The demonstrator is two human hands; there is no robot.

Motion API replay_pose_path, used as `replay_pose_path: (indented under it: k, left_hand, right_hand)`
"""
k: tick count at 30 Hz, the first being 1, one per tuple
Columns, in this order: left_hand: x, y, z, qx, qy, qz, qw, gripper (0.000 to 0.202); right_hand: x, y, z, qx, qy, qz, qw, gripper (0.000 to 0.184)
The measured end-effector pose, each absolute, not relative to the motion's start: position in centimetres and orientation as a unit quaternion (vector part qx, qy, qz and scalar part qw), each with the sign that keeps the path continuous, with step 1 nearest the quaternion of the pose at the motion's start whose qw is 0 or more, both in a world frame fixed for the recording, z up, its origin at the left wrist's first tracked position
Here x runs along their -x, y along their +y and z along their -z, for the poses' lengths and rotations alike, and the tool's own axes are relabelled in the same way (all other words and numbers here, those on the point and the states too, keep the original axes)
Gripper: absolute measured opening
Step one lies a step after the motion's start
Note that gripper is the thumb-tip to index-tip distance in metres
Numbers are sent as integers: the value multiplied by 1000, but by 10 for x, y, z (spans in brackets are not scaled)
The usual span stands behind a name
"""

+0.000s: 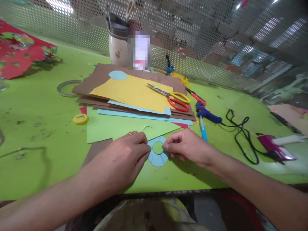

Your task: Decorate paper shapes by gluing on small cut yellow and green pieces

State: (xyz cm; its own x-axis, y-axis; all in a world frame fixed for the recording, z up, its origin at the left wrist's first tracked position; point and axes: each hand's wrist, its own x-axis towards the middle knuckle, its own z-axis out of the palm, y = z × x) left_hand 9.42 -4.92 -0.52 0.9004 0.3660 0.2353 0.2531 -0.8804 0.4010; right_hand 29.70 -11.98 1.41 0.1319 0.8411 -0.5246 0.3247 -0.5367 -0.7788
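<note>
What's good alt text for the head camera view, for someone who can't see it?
A person's left hand and right hand hold a blue paper disc with a green centre. Beyond, scissors lie on stacked coloured paper, with a blue glue gun to the right.

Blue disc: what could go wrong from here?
1. The left hand and right hand hold the blue disc from opposite sides; uneven pressure could bend it.
2. The green centre, if a loose piece, might slip: the right thumb is at its rim.
3. The scissors lie on the paper stack; a nudge could slide them.
</note>
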Motion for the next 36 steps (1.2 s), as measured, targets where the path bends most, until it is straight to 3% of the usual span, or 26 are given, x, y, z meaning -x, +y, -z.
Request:
replay_pose_path:
  k: [18, 36]
  left_hand:
    - [-102, -56, 2, -984, 77, -156, 39, 28]
    - [-101, -58, 1, -986, 80, -143, 33, 25]
  right_hand:
    - [-297, -118, -14, 711, -424, -501, 252, 21]
    - [-294, -119, -17, 724, -405, -509, 229, 20]
